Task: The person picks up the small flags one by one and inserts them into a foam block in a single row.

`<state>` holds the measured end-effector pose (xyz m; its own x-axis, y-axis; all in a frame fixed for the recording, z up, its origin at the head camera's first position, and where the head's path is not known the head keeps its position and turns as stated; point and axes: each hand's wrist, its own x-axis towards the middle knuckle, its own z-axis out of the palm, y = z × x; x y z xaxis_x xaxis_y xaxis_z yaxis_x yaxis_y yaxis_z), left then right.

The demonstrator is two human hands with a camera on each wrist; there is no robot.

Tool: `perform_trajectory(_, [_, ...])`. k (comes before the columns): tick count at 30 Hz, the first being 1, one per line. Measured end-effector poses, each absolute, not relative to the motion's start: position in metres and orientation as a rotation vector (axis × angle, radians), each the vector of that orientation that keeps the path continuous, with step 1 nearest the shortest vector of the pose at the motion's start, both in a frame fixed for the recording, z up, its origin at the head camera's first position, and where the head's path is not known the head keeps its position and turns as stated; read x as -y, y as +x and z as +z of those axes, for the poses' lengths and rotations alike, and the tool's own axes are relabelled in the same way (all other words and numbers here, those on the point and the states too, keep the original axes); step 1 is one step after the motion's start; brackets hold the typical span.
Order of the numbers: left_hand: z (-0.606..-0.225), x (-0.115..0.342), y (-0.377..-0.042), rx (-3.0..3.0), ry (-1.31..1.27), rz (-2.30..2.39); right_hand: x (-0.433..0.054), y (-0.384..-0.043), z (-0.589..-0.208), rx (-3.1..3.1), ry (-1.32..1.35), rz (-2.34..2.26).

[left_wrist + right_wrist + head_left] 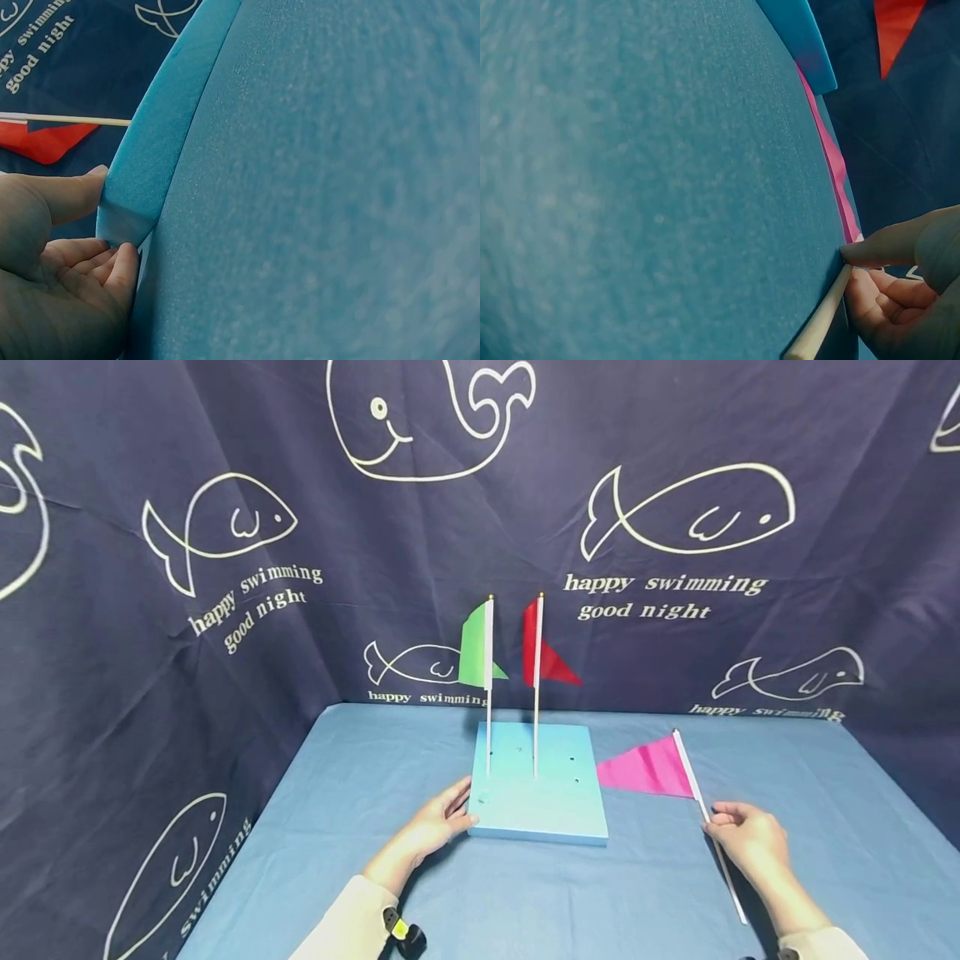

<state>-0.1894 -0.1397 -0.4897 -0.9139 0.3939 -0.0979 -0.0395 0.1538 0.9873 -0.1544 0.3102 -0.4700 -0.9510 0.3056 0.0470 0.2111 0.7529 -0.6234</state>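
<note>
A light blue foam board (536, 810) lies on the cloth with a green flag (474, 647) and a red flag (532, 643) standing upright in it. My left hand (435, 821) grips the board at its near left corner; in the left wrist view, the thumb (75, 191) lies against the upper edge and the fingertips (124, 259) touch the lower corner. To the right, a pink triangular flag (648, 767) lies with its tip by the board's right side. My right hand (750, 839) pinches the flag's thin stick (821, 319) between thumb and fingers, just below the cloth part.
Small holes (572, 759) show in the right part of the board. Blue cloth (525, 902) covers the table. Behind and at the sides hangs a dark navy curtain (420, 552) printed with white fish and words. A black band with a small device (408, 941) is on the left wrist.
</note>
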Motion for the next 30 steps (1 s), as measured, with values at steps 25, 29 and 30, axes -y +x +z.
perform_trajectory(25, [-0.4902,0.1399,-0.1892,-2.112,0.35,1.823,-0.3064,-0.1581,-0.4718,2.716,-0.664,0.99])
perform_trajectory(29, [-0.4889,0.1395,-0.1884,-2.099,0.344,1.831,-0.3063,-0.1592,-0.4719,2.712,-0.685,1.006])
perform_trajectory(30, [-0.4888,0.1396,-0.1884,-2.099,0.343,1.83,-0.3063,-0.1591,-0.4716,2.715,-0.684,1.005])
